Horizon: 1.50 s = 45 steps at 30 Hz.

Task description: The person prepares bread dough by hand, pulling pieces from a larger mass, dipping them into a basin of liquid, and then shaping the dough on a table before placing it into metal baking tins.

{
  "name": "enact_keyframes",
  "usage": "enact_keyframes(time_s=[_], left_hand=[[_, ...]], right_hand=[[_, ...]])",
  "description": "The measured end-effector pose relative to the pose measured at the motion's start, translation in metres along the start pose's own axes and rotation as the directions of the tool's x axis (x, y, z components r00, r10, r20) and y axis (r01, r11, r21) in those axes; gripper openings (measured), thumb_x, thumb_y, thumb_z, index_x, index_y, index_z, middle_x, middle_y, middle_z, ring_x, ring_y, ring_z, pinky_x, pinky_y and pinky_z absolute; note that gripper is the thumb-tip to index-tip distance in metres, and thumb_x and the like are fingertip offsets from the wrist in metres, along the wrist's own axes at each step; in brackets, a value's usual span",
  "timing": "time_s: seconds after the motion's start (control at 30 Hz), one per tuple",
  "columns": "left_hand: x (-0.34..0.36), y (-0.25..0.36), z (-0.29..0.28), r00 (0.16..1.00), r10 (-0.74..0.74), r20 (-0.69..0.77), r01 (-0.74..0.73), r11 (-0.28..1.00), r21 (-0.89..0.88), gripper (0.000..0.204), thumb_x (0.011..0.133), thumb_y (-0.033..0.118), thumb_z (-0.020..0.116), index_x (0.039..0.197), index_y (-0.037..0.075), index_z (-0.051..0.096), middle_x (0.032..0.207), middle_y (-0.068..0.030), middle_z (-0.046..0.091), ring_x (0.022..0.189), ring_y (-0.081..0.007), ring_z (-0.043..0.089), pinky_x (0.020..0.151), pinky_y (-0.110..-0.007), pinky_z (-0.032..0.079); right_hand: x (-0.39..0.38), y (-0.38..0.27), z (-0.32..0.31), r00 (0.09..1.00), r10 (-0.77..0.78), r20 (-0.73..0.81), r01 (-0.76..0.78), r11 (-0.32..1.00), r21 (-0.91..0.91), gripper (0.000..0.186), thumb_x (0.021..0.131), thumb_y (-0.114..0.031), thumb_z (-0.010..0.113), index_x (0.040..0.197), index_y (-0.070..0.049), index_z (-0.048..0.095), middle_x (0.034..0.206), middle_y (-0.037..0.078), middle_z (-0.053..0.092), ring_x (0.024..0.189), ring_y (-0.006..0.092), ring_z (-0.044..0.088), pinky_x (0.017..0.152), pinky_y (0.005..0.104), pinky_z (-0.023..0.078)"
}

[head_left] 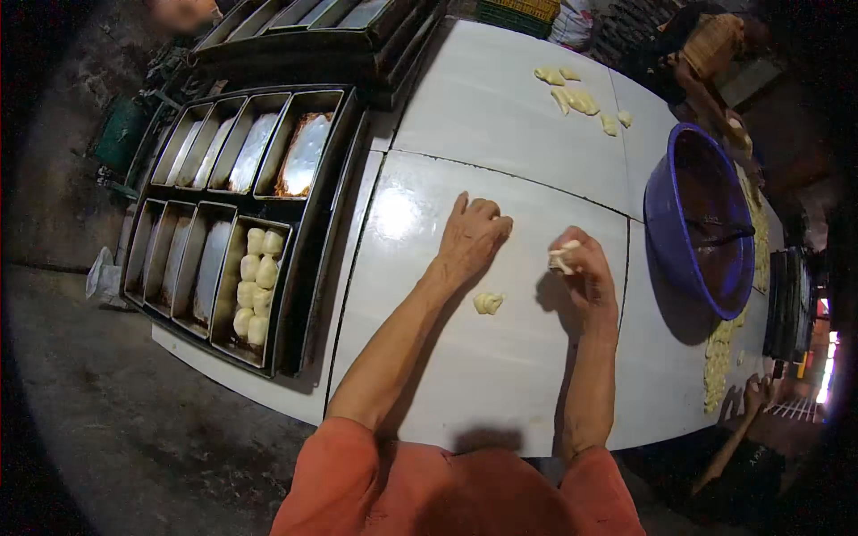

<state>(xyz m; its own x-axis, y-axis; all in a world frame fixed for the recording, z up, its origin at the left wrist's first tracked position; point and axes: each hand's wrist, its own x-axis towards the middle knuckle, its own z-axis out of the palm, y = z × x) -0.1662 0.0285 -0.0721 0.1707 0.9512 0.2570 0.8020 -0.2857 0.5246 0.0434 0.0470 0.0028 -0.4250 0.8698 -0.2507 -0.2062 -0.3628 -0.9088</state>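
flanking dough piece (488, 303): tins (255, 281), bowl (700, 219)

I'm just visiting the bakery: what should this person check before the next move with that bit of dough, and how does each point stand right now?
1. Right hand has a grip on the dough piece: ok, pinched in the fingertips above the table.
2. Left hand is free: ok, it rests knuckles-down on the white table, holding nothing.
3. Shaped dough knot lies apart from both hands: ok.
4. Room in the loaf tin holding dough balls: cannot tell, it looks nearly full.
5. Neighbouring tins are free: ok, no dough in them.
6. Blue basin stands off from the right elbow: ok.
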Motion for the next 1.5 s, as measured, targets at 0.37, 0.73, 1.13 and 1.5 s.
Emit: enact_keyframes(time_s=[0.37,0.73,1.13,1.5], left_hand=[[0.015,0.05,-0.04,0.935,-0.08,0.345,0.265,0.804,-0.532,0.082,0.081,0.05,0.077,0.144,0.005,0.052,0.143,-0.0269,0.053,0.135,-0.0365,0.05,0.11,-0.052,0.04],[-0.008,0.117,0.005,0.934,-0.247,0.259,0.353,0.517,-0.78,0.085,0.095,0.033,0.07,0.159,0.005,0.021,0.143,-0.0294,0.051,0.133,-0.0338,0.052,0.109,-0.041,0.043],[0.027,0.215,0.086,0.959,-0.065,-0.274,-0.211,0.478,-0.853,0.082,0.092,0.036,0.075,0.152,-0.002,0.033,0.132,-0.0202,0.063,0.114,-0.0239,0.066,0.1,-0.036,0.054],[-0.001,0.189,0.027,0.87,-0.244,0.428,0.493,0.389,-0.778,0.044,0.096,0.023,0.068,0.132,-0.001,0.06,0.12,-0.0207,0.069,0.1,-0.0229,0.07,0.086,-0.034,0.056]], right_hand=[[-0.03,0.006,-0.021,0.981,-0.074,-0.179,0.066,0.996,-0.052,0.04,0.089,-0.019,0.073,0.124,-0.001,0.062,0.102,0.008,0.07,0.092,0.017,0.068,0.078,0.0307,0.056],[-0.047,0.008,-0.05,0.905,-0.333,-0.263,0.257,0.923,-0.285,0.031,0.09,-0.006,0.072,0.118,-0.001,0.061,0.105,0.008,0.066,0.094,0.0131,0.066,0.078,0.0258,0.054],[-0.091,-0.04,-0.073,0.956,-0.233,-0.18,0.29,0.849,0.441,0.02,0.097,-0.017,0.067,0.11,-0.005,0.058,0.103,0.004,0.064,0.092,0.0125,0.064,0.083,0.0281,0.055],[-0.025,-0.139,-0.286,0.917,-0.201,-0.343,-0.111,0.699,-0.707,0.031,0.086,-0.023,0.067,0.109,-0.002,0.064,0.1,0.009,0.068,0.094,0.0204,0.064,0.083,0.0357,0.05]])
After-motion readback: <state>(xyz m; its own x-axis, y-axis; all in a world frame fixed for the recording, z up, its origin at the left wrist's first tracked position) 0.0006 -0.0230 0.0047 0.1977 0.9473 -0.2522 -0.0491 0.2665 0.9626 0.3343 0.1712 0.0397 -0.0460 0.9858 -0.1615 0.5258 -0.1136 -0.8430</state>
